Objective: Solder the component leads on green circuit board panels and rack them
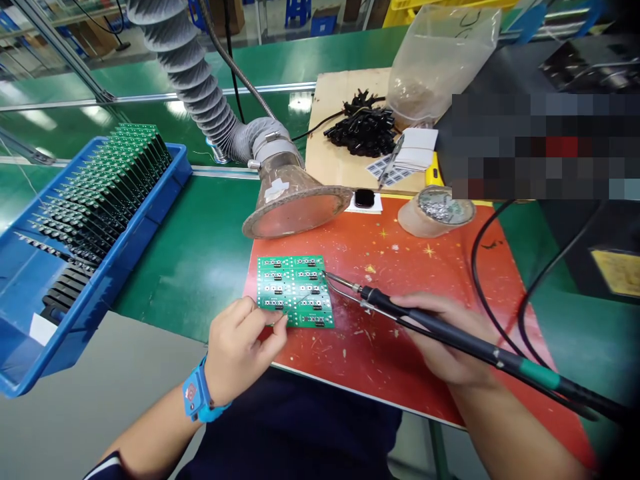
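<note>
Glossy green worktop (170,267) is partly covered by a scuffed red sheet (380,347) printed with gold stars. Flat on its left side, a squarish green circuit board (274,295) is laid, its two columns of parts running away from the worker. A slim black soldering iron (475,346) is gripped in the right hand (445,359), its long axis slanted, its metal tip aimed left and forward at the board's right edge; whether they touch cannot be told. Well apart, a thin strand (303,298) is pinched by the left hand (243,337), whose fingertips partly hide the near edge. Space beyond is blocked by a flared hood (280,187); upright boards (120,167) are ranked in a blue plastic tray (181,167).
</note>
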Available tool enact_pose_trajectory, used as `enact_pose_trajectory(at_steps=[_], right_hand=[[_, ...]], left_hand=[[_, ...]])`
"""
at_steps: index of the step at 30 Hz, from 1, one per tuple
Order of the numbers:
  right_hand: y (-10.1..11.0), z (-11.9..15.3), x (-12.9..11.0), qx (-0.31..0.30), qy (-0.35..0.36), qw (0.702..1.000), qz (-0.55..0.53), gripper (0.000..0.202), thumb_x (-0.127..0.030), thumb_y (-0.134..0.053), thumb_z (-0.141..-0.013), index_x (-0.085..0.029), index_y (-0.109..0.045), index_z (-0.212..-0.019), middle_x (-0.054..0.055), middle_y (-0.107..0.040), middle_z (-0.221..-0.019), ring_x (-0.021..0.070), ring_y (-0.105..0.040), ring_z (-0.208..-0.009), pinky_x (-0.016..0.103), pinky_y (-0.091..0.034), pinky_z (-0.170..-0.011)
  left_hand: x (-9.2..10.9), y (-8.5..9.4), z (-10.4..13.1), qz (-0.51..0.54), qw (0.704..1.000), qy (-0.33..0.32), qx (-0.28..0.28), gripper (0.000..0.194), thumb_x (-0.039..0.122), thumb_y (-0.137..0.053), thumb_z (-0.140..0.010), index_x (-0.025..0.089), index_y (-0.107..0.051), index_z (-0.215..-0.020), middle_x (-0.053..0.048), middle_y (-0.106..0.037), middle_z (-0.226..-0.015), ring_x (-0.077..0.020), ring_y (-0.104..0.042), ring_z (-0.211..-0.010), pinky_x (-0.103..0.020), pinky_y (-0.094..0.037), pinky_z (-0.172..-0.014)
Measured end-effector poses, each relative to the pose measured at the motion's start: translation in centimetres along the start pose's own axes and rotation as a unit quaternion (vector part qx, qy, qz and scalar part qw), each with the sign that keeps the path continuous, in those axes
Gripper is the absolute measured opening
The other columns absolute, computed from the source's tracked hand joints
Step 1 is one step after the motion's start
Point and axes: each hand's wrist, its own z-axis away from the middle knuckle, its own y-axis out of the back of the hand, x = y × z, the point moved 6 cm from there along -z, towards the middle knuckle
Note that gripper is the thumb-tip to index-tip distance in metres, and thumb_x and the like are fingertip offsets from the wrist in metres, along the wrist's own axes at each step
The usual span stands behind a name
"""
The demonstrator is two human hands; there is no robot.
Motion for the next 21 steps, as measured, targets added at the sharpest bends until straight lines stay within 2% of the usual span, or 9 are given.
enact_pose_trajectory(at_steps=[11, 21], right_hand=[[-0.1, -0.2, -0.8, -0.005, 0.033, 0.999, 0.030, 0.018, -0.022, -0.060, -0.086, -0.027, -0.064, -0.103, 0.004, -0.072, -0.081, 0.0184, -0.070, -0.065, 0.028, -0.058, -0.053], [0.5, 0.3, -1.1, 0.000, 0.051, 0.997, 0.059, 0.017, -0.024, -0.060, -0.084, -0.030, -0.066, -0.099, 0.002, -0.073, -0.079, 0.0214, -0.070, -0.067, 0.034, -0.059, -0.060]], left_hand=[[-0.1, -0.4, -0.5, -0.009, 1.000, -0.001, -0.008, 0.007, 0.013, -0.065, -0.084, 0.016, -0.066, -0.078, 0.006, -0.037, -0.058, -0.0095, -0.039, -0.052, -0.024, -0.029, -0.049], [0.4, -0.4, -0.5, -0.020, 1.000, -0.014, -0.017, 0.008, 0.014, -0.065, -0.085, 0.016, -0.065, -0.077, 0.005, -0.041, -0.059, -0.0096, -0.041, -0.052, -0.023, -0.032, -0.049]])
